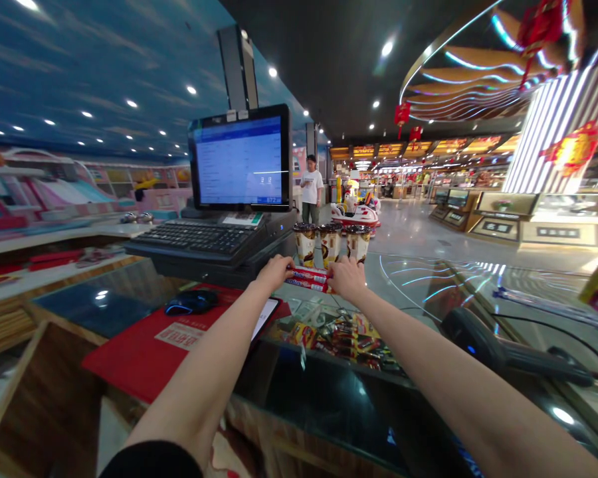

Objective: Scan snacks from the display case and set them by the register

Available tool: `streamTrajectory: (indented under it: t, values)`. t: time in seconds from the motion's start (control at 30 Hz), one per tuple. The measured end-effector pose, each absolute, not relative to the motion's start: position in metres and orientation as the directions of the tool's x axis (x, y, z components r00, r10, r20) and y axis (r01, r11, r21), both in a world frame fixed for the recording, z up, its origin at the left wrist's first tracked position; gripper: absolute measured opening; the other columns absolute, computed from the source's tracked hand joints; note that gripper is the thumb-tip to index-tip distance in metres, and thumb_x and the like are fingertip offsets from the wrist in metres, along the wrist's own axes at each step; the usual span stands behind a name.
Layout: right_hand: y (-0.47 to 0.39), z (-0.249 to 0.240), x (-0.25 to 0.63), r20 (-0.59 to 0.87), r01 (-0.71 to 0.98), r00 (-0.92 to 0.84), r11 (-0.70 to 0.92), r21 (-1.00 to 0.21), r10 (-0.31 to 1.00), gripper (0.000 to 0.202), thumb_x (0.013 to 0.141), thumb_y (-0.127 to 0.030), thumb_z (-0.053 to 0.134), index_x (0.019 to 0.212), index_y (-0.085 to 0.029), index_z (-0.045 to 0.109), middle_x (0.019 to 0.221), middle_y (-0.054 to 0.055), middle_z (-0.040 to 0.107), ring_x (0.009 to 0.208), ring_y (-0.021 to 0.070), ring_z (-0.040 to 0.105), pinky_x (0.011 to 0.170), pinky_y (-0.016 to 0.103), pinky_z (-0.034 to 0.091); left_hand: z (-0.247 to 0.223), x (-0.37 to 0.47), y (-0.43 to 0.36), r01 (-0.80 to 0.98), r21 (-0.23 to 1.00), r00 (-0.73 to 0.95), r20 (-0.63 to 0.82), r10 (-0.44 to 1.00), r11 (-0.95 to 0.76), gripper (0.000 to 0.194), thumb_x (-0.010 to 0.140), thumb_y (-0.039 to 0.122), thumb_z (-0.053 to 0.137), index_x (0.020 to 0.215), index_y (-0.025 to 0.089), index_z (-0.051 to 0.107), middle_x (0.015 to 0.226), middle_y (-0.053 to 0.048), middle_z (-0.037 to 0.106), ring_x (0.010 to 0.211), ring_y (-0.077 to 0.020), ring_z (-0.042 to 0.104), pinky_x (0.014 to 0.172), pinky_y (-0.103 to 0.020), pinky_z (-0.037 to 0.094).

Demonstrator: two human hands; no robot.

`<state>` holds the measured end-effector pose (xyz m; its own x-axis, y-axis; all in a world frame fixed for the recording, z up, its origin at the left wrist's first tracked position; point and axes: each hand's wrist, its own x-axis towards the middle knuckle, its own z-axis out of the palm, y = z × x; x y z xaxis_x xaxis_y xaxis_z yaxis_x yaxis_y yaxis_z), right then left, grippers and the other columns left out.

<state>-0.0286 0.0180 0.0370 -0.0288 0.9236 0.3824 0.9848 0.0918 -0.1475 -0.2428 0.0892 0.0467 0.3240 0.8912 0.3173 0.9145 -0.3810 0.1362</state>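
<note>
Two red-and-white candy rolls [309,279], lying one in front of the other, span the gap between my hands above the glass counter. My left hand [276,272] pinches their left end, and my right hand [347,279] has its fingers closed on the right end. Just beyond them stand three lidded brown-and-white paper cups, the left cup [305,244], the middle cup [330,245] and the right cup [357,243], side by side and upright. Small wrapped snacks [351,335] show through the glass below my hands. My left forearm partly covers a phone [265,317].
At left are a monitor [242,162], a keyboard [194,238] and a mouse [190,302] by a red mat [144,345]. A barcode scanner [473,338] with a cable lies at right. Past the counter stands a person [311,189], near a white-and-red ride-on toy [356,214].
</note>
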Motion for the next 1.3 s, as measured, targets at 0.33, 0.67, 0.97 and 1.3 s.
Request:
streamTrajectory:
  t: [0.33, 0.67, 0.97, 1.3]
  values:
    - [0.024, 0.032, -0.029, 0.394, 0.985, -0.055, 0.115, -0.13, 0.917, 0.022, 0.084, -0.032, 0.06, 0.101, -0.024, 0.072, 0.116, 0.011, 0.059, 0.111, 0.0277, 0.044, 0.087, 0.038, 0.032, 0.042, -0.242, 0.092, 0.93, 0.122, 0.298, 0.298, 0.907, -0.346, 0.02, 0.082, 0.024, 0.063, 0.102, 0.022, 0.068, 0.106, -0.008, 0.056, 0.1, -0.0215, 0.059, 0.091, -0.033, 0.047]
    - [0.021, 0.032, -0.03, 0.392, 0.982, -0.08, 0.14, -0.129, 0.917, 0.021, 0.086, -0.032, 0.057, 0.102, -0.027, 0.071, 0.115, 0.011, 0.06, 0.112, 0.0275, 0.044, 0.088, 0.038, 0.032, 0.041, -0.24, 0.089, 0.936, 0.124, 0.283, 0.294, 0.913, -0.33, 0.021, 0.083, 0.02, 0.062, 0.102, 0.022, 0.069, 0.109, -0.009, 0.056, 0.108, -0.0236, 0.058, 0.096, -0.034, 0.046]
    - [0.021, 0.025, -0.031, 0.415, 0.981, -0.082, 0.146, -0.125, 0.906, 0.021, 0.083, -0.032, 0.06, 0.1, -0.025, 0.071, 0.113, 0.011, 0.061, 0.111, 0.0277, 0.045, 0.089, 0.039, 0.032, 0.04, -0.242, 0.086, 0.935, 0.128, 0.288, 0.276, 0.917, -0.332, 0.022, 0.082, 0.018, 0.061, 0.103, 0.02, 0.07, 0.109, -0.011, 0.059, 0.106, -0.0247, 0.06, 0.095, -0.035, 0.046]
    - [0.01, 0.031, -0.023, 0.414, 0.973, -0.118, 0.188, -0.133, 0.902, 0.02, 0.084, -0.029, 0.059, 0.099, -0.026, 0.071, 0.113, 0.009, 0.062, 0.112, 0.0269, 0.046, 0.088, 0.037, 0.033, 0.045, -0.238, 0.077, 0.923, 0.171, 0.283, 0.308, 0.908, -0.345, 0.021, 0.08, 0.016, 0.063, 0.099, 0.02, 0.071, 0.108, -0.01, 0.062, 0.105, -0.0241, 0.061, 0.097, -0.033, 0.045]
